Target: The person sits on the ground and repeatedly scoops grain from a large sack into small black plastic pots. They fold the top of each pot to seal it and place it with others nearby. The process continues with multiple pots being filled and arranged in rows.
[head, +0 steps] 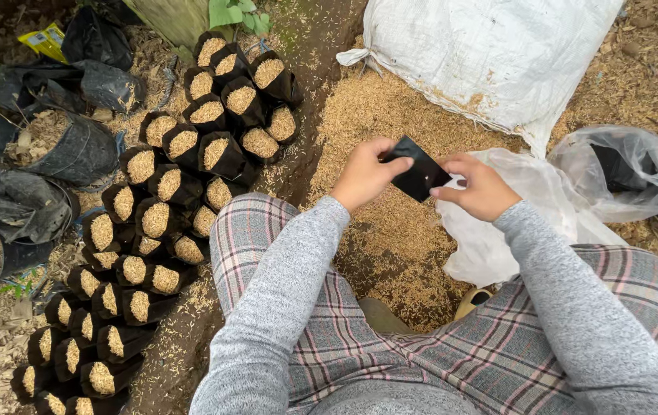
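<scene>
Holding one small black plastic bag, flat and unfilled, between both hands above the husk pile: left hand closed on its upper left corner with thumb and fingers, right hand pinching its right edge

Sleeves: grey knit, both arms. Trousers: plaid, grey with pink lines, knees spread either side of the pile

Ground: bare soil strewn with tan husks, heaped in front of the knees

Filled black bags: many, standing upright and touching one another in a band along the left side of the ground, each topped with husks

White woven sack: lay at the top edge, beyond the hands

Clear plastic bag: crumpled, just right of the right hand, dark items inside, kind not discernible

Loose black sheeting: far left edge
</scene>
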